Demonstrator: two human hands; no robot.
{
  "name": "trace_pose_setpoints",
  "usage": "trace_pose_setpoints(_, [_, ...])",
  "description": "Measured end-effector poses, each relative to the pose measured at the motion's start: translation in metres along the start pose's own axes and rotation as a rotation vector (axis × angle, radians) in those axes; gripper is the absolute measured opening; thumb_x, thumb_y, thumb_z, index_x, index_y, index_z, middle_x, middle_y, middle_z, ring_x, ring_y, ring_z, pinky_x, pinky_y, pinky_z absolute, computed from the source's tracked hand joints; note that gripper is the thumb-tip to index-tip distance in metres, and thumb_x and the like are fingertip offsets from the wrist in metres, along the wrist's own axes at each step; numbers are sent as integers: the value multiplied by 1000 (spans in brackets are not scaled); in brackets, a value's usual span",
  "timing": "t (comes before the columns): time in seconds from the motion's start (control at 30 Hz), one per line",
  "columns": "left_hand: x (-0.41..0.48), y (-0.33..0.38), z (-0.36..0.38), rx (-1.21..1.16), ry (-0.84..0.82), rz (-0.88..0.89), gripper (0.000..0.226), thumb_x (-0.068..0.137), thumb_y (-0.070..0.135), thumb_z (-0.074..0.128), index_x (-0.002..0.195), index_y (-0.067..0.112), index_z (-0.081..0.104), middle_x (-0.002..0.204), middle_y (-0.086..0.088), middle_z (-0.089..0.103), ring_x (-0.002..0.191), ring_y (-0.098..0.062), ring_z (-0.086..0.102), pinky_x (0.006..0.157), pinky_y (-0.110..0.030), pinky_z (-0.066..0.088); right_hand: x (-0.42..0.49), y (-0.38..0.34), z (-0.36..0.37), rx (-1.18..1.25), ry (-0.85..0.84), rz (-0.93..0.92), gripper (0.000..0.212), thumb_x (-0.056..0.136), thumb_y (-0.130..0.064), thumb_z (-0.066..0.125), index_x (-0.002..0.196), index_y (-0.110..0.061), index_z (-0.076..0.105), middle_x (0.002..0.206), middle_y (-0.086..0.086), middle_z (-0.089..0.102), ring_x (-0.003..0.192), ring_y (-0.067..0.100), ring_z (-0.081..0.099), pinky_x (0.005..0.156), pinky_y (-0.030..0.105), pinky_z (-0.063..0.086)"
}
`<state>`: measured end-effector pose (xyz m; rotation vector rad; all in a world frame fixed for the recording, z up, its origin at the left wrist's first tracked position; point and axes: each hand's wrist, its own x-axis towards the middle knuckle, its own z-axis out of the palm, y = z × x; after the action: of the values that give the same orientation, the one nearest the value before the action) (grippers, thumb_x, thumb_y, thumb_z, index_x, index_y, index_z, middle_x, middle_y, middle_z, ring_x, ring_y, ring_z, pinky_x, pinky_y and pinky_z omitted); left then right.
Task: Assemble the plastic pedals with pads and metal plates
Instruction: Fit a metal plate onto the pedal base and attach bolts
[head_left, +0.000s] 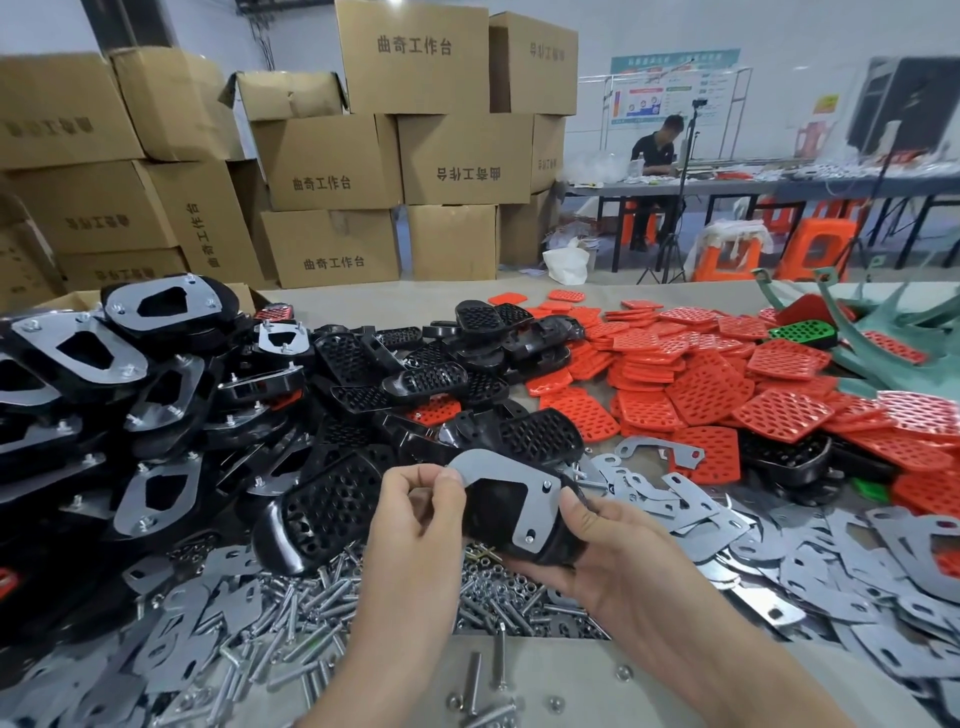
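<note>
I hold a black plastic pedal (493, 506) upside down over the table, just above the bolts. A grey metal plate (530, 499) lies on its underside. My right hand (597, 551) grips the pedal from the right and below, thumb on the plate's edge. My left hand (421, 519) pinches the plate's left end between thumb and forefinger. Loose black pedals (415, 379) lie in a heap behind. Red perforated pads (711, 384) spread to the right. Loose metal plates (810, 561) cover the table at right.
Finished pedals with plates (93, 374) are stacked at the left. Bolts and nuts (311, 597) lie scattered in front, with more plates at lower left. Cardboard boxes (332, 161) stand behind the table. Green plastic parts (893, 332) lie far right. A person (655, 156) sits at a distant table.
</note>
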<state>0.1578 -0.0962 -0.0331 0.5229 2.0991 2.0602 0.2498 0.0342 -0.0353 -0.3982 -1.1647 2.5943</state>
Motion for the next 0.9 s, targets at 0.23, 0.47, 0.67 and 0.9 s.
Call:
trace_pose_setpoints(0.23, [1,-3,1,37,8,41,3,97,39,52,98,42,51,94,6,72,87,-11,71,80,-37,57,-2,-4,3,-11,25,61,51,82,-13,64,125,13,60,119,28,71,115,41,69,77,43,65])
trace_pose_setpoints(0.47, [4,-4,-1,35,-35,46,9,98,38,54,97,47,55,91,8,74,87,-9,72,76,-28,54,-3,-4,3,-10,21,55,49,83,-18,68,125,8,65,121,25,71,112,37,71,79,42,64])
trace_pose_setpoints(0.67, [11,2,-7,-287,-156,-138,26,88,34,63,108,18,70,101,-5,77,97,-19,74,78,-30,62,0,-1,1,-64,35,-31,46,75,-10,74,117,8,67,117,22,74,108,34,73,88,46,62])
trace_pose_setpoints(0.9, [13,4,-9,-405,-189,-212,19,98,19,57,111,11,69,103,-8,77,89,-17,75,69,-26,61,1,0,-1,-84,10,-45,47,77,-8,73,121,9,64,119,22,73,105,31,74,81,42,64])
